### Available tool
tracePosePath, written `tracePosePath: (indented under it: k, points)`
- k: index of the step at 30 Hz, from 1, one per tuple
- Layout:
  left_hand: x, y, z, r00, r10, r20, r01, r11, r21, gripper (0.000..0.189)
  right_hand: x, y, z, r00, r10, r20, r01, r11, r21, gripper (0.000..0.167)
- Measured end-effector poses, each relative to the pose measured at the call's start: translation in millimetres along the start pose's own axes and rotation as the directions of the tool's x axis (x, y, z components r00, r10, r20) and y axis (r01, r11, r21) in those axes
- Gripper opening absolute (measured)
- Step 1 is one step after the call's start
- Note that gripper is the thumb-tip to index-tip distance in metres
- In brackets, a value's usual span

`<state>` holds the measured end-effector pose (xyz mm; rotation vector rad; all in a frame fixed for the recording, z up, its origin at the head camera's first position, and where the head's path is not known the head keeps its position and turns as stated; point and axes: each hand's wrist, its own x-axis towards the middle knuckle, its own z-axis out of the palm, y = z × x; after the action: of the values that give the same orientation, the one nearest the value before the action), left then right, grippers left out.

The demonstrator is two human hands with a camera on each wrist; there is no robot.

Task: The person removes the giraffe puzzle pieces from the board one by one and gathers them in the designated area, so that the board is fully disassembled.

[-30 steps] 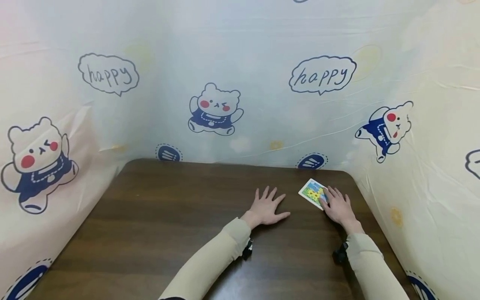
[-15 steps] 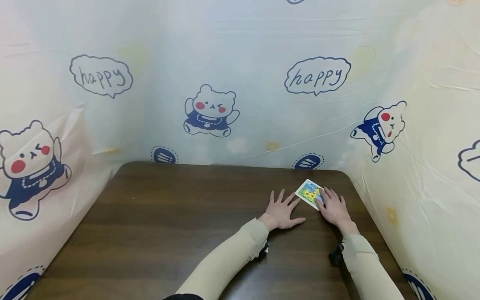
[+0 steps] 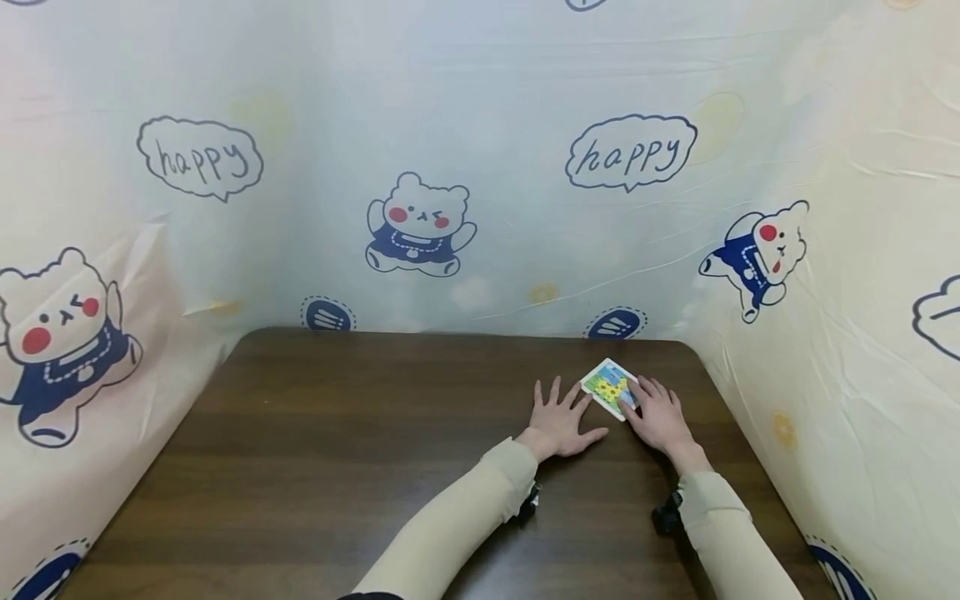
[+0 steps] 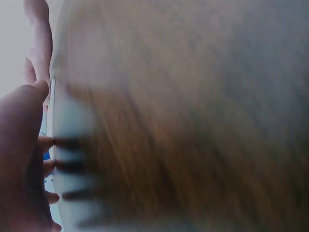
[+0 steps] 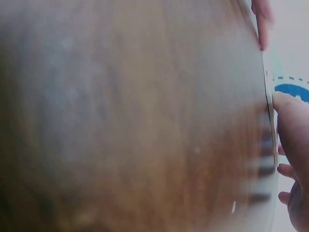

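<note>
A thin, flat rectangular card [image 3: 609,388], white-edged with a picture of yellow flowers against blue and green, lies at a slant near the far right of the brown table. Over its right side rests my right hand [image 3: 658,417], with thumb and fingertips on the card. My left hand [image 3: 558,421] lies spread on the table, index fingertip at the card's left corner. From the right wrist the card [image 5: 269,96] appears edge-on, and the thumb [image 5: 285,101] touches its upper face. In the left wrist view, the left hand [image 4: 19,145] has its fingertips down near the card's edge.
The dark brown wooden table [image 3: 337,433] has rounded far corners. A pale curtain [image 3: 510,108] with bear drawings and "happy" bubbles hangs behind it and on both sides. A black wrist camera [image 3: 666,515] sits under the right cuff.
My left hand has moved right, up to the card's left corner. The card has slid slightly left under my right hand, which moved along with it. The head view has shifted a little.
</note>
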<state>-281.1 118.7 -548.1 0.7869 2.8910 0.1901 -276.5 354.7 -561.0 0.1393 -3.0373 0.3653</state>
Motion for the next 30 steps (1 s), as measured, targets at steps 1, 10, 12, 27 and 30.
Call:
tracePosePath:
  k: [1,10,12,27,30]
  points:
    - [-0.2,-1.5,0.0,1.0,-0.002,-0.003,0.002,1.0,-0.005,0.083,-0.1,-1,0,1.0,-0.005,-0.003,0.005,1.0,-0.004,0.063]
    - [-1.5,-8.4,-2.9,1.0,-0.021,-0.012,0.02,0.999,-0.033,0.092,-0.5,-11,-1,0.999,-0.034,-0.001,0.034,0.999,0.004,0.066]
    - [0.1,-7.9,-2.5,0.999,-0.036,-0.004,0.036,0.999,-0.041,0.093,-1.1,-12,-3,0.999,-0.038,-0.003,0.038,0.999,0.004,0.067]
    - [9.2,-15.8,-2.3,0.994,-0.106,-0.036,0.105,0.994,-0.015,0.084,4.3,-17,-4,0.999,-0.038,0.03,0.038,0.999,-0.014,0.067]
    - [7.3,-22.6,-2.6,0.993,-0.109,-0.044,0.109,0.994,-0.014,0.084,4.4,-24,-3,0.998,-0.051,0.023,0.051,0.999,-0.003,0.067]
